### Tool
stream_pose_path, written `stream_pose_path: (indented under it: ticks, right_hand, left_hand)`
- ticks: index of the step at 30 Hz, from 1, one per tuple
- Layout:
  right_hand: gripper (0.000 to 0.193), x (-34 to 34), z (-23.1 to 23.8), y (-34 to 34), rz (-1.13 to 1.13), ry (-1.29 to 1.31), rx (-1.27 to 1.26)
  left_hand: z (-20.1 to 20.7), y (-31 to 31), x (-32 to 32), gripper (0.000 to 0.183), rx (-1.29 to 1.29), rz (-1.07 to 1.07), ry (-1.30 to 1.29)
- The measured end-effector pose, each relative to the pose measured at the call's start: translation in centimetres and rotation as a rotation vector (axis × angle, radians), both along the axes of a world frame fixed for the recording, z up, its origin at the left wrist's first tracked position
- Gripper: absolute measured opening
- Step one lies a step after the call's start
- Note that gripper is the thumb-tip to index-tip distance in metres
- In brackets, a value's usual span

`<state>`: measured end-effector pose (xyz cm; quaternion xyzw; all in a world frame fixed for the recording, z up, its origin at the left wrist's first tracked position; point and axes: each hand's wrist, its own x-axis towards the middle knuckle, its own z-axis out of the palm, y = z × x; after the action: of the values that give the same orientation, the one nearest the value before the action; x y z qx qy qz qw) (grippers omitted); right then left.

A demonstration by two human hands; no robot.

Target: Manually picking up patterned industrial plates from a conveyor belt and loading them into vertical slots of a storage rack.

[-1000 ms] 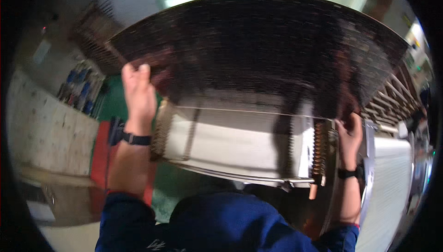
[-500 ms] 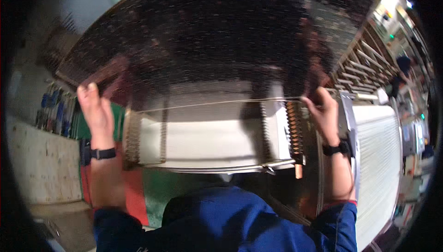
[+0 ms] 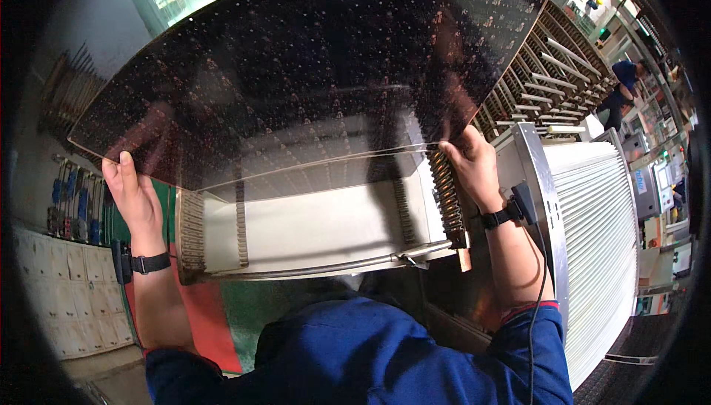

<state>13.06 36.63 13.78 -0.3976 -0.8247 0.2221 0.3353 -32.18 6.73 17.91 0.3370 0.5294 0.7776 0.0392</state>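
A large, thin, dark glossy panel (image 3: 296, 71) with small pale and copper-coloured dots is held up in front of me. My left hand (image 3: 135, 194) pinches its near left corner between thumb and fingers. At the near right corner, my right hand (image 3: 474, 168) grips the edge the same way, fingers partly hidden behind the panel. Below the panel's near edge stands a white-bottomed rack (image 3: 326, 227) with toothed slotted strips along its sides. My right hand is just beside the rack's right toothed strip (image 3: 446, 194). Reflections of both arms show on the panel.
To the right, a metal-framed stand (image 3: 541, 183) holds many thin white sheets (image 3: 592, 234). Behind it is a rack with pale rods (image 3: 552, 83). Pale lockers (image 3: 74, 279) line the left. Another person (image 3: 624, 90) is far right. A cable (image 3: 535, 316) hangs along my right forearm.
The whole view has shifted, so the panel, hands and rack now appear farther left. The panel stays in both hands, and the picture is sharper.
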Motion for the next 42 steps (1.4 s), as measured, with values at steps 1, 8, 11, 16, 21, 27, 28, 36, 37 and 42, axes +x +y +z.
stream_pose_path:
  ticks: [1, 8, 11, 16, 21, 27, 28, 36, 37, 42]
  right_hand:
    - [0.025, -0.1, 0.7, -0.3, -0.019, 0.005, -0.041]
    - [0.026, -0.7, -1.7, 0.4, -0.091, -0.062, 0.097]
    - [0.039, 0.9, -1.9, 1.3, -0.051, 0.041, 0.46]
    - [0.04, 4.3, -1.4, 2.3, -0.032, 0.213, -0.041]
    - [0.034, 2.3, 1.3, 0.7, 0.047, 0.224, -0.211]
    - [0.029, 1.2, 2.2, 0.2, 0.056, 0.004, 0.065]
    - [0.03, 0.1, 3.0, -0.7, 0.064, 0.002, 0.035]
    - [0.023, 0.7, -0.1, -0.4, -0.005, 0.004, -0.121]
    - [0.023, 0.6, -0.1, -0.5, -0.005, 0.005, -0.122]
    - [0.024, 1.1, -1.5, 0.2, -0.046, -0.065, -0.044]
  left_hand:
    - [0.0, 0.1, 0.1, 0.03, -0.002, 0.002, 0.001]
    - [0.2, 0.3, 1.2, 0.021, 0.032, 0.002, -0.015]
    - [-0.6, 0.3, 0.3, 0.019, 0.104, 0.013, -0.011]
    - [0.8, 0.6, 1.0, 0.02, 0.18, -0.001, -0.072]
    - [0.4, -0.7, -0.3, 0.024, 0.198, -0.008, -0.012]
    - [0.3, -1.9, -0.4, 0.024, 0.073, 0.015, -0.044]
    - [0.2, -2.6, -0.7, 0.026, 0.042, 0.024, 0.0]
    - [-0.3, -0.9, 0.6, 0.032, 0.015, 0.028, 0.023]
    - [-0.4, -0.8, 0.6, 0.032, 0.024, 0.044, 0.02]
    - [-0.1, -0.3, 1.3, 0.033, 0.033, -0.023, 0.027]
